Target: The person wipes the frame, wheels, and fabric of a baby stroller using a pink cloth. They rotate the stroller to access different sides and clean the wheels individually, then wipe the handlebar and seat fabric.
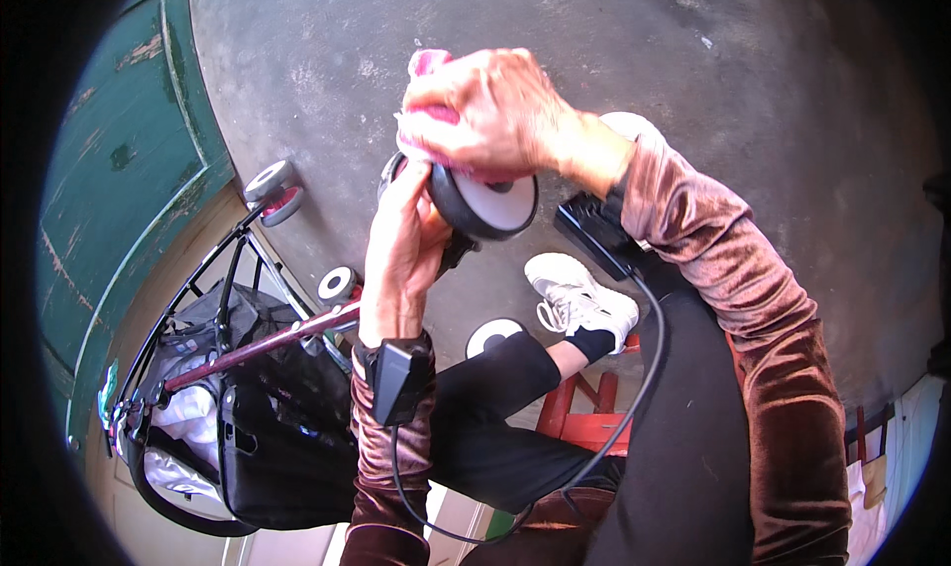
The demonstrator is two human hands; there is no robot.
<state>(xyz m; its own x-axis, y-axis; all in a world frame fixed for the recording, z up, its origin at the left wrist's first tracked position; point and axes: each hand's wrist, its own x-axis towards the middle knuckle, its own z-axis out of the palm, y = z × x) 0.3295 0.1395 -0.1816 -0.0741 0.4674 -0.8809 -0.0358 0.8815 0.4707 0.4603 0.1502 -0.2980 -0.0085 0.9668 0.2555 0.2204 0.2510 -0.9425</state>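
Observation:
My left hand grips a double stroller wheel with black tyres and pale hubs from its near side, thumb on top. The nearer disc of the wheel faces right. My right hand is closed around a bunched pink cloth and presses it on the upper part of the wheel. Cloth and fingers cover that part. A folded or tipped stroller with black fabric and a dark red tube lies to the left of my left arm.
Other stroller wheels show at a front pair, a small wheel and a wheel by my knee. A red stool is under me. Cables run from the wrist devices. A worn green door borders the concrete floor.

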